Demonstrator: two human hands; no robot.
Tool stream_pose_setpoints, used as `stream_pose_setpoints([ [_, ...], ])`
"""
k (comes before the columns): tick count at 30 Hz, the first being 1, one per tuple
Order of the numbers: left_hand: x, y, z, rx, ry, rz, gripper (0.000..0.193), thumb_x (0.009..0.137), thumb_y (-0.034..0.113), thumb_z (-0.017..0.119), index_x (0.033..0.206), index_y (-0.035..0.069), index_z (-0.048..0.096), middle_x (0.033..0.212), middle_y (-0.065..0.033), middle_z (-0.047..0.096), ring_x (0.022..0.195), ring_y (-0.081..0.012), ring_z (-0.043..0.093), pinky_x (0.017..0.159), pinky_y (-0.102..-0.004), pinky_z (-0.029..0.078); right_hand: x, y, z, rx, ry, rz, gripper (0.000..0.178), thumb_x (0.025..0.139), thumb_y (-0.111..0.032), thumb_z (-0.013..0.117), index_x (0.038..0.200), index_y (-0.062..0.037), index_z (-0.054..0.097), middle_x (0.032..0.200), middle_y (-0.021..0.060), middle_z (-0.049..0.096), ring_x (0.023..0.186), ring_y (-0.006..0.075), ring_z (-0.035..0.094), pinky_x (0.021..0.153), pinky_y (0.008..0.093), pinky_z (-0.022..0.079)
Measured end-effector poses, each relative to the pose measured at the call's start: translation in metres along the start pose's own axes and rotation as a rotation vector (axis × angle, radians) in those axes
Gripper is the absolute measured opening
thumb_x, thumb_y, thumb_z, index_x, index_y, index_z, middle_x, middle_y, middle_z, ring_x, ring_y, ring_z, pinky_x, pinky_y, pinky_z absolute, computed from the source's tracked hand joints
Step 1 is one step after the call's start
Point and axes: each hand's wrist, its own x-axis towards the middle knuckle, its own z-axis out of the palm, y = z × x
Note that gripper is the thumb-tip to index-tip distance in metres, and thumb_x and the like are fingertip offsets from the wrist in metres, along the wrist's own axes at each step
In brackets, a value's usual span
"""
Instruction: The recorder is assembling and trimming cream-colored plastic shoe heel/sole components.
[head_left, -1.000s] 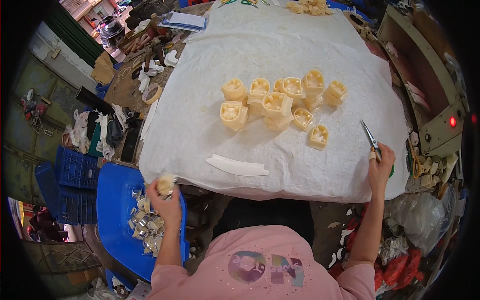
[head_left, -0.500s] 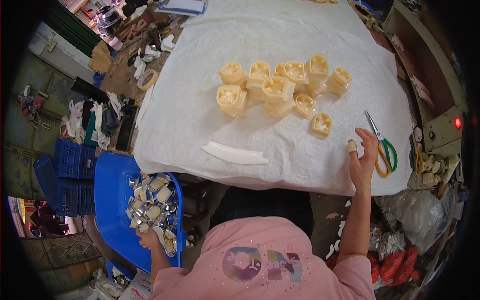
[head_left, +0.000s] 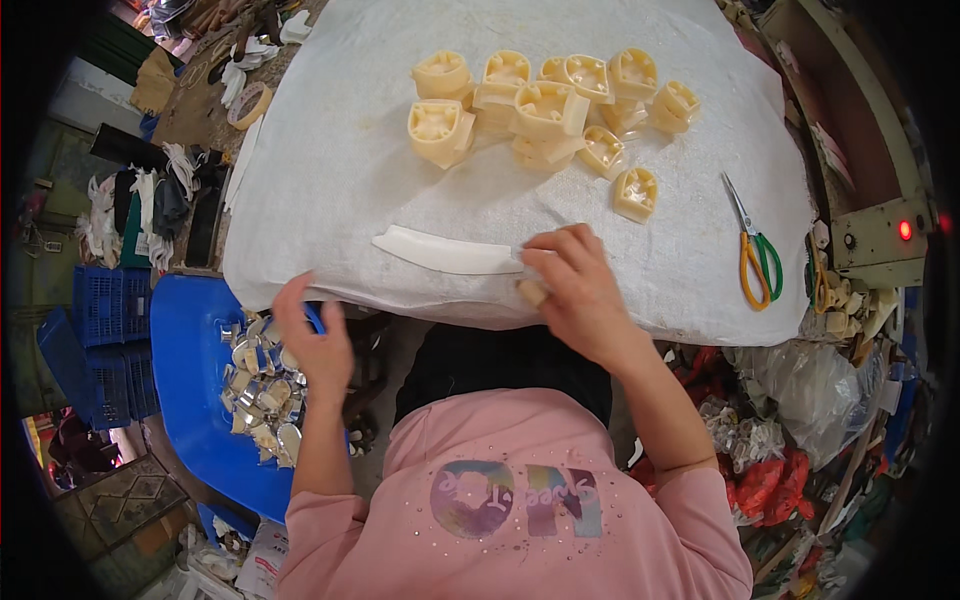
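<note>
A white curved strip (head_left: 440, 250) lies flat near the front edge of the cloth-covered table. My right hand (head_left: 578, 290) is at the strip's right end, fingers curled and closed round it; the thumb wears a beige wrap. My left hand (head_left: 315, 335) is raised at the table's front left edge, beside the blue bin. Its fingers are apart and nothing shows in them. The blue bin (head_left: 195, 400) holds many small silver and cream pieces (head_left: 265, 390). Cream hollow moulded pieces (head_left: 440, 130) stand grouped, some stacked, farther back on the cloth.
Scissors (head_left: 752, 250) with green and orange handles lie on the right of the white cloth (head_left: 340, 150). A tape roll (head_left: 249, 105) sits at the left. Blue crates (head_left: 112, 305) stand beyond the bin. A machine with a red light (head_left: 905, 230) borders the table's right side.
My left hand has come up out of the blue bin to the table edge. My right hand has moved left from beside the scissors to the strip's end. The view has shifted.
</note>
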Motion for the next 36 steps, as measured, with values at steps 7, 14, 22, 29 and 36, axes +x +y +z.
stream_pose_setpoints([
  [7, 0.002, 0.049, 0.027, -0.199, -0.16, 0.291, 0.027, 0.072, -0.008, 0.056, 0.098, 0.0, 0.06, 0.1, -0.0152, 0.057, 0.093, -0.0291, 0.056, 0.081, -0.0355, 0.045, 0.029, -0.015, 0.048, -0.125, -0.104, -0.127, 0.015, 0.07, -0.008, 0.063, 0.083, -0.0016, 0.059, 0.088, 0.0097, 0.054, 0.089, 0.0258, 0.05, 0.076, 0.0327, 0.045],
  [14, -0.001, 0.044, 0.032, -0.267, -0.191, 0.178, 0.021, 0.073, -0.007, 0.058, 0.092, 0.001, 0.061, 0.093, -0.013, 0.059, 0.087, -0.0271, 0.056, 0.075, -0.0332, 0.046, 0.04, -0.018, 0.041, -0.2, -0.197, -0.168, 0.008, 0.071, -0.005, 0.06, 0.077, -0.0011, 0.058, 0.083, 0.0101, 0.051, 0.083, 0.0275, 0.05, 0.074, 0.0341, 0.046],
  [22, -0.001, 0.045, 0.034, -0.231, -0.204, 0.226, 0.021, 0.073, -0.008, 0.06, 0.091, 0.002, 0.063, 0.092, -0.0115, 0.059, 0.086, -0.0261, 0.056, 0.076, -0.0327, 0.045, 0.052, -0.006, 0.034, 0.091, -0.346, -0.008, 0.006, 0.071, -0.003, 0.06, 0.077, -0.0013, 0.059, 0.087, 0.0134, 0.052, 0.085, 0.0306, 0.052, 0.074, 0.0375, 0.047],
  [29, 0.001, 0.049, 0.037, -0.207, -0.173, 0.279, 0.023, 0.067, -0.005, 0.065, 0.087, 0.006, 0.066, 0.096, -0.0121, 0.056, 0.092, -0.0281, 0.052, 0.078, -0.0343, 0.043, 0.05, -0.012, 0.04, -0.141, -0.28, -0.104, 0.008, 0.071, -0.002, 0.058, 0.078, 0.0004, 0.057, 0.087, 0.0135, 0.051, 0.086, 0.0305, 0.053, 0.07, 0.0373, 0.047],
  [36, 0.006, 0.052, 0.058, -0.011, -0.113, 0.369, 0.029, 0.058, 0.0, 0.072, 0.084, 0.012, 0.068, 0.102, -0.0102, 0.053, 0.1, -0.0303, 0.045, 0.085, -0.0379, 0.037, 0.049, 0.004, 0.038, 0.128, -0.181, -0.002, 0.008, 0.074, 0.0, 0.056, 0.082, 0.0018, 0.054, 0.084, 0.0156, 0.052, 0.082, 0.0336, 0.054, 0.07, 0.0408, 0.046],
])
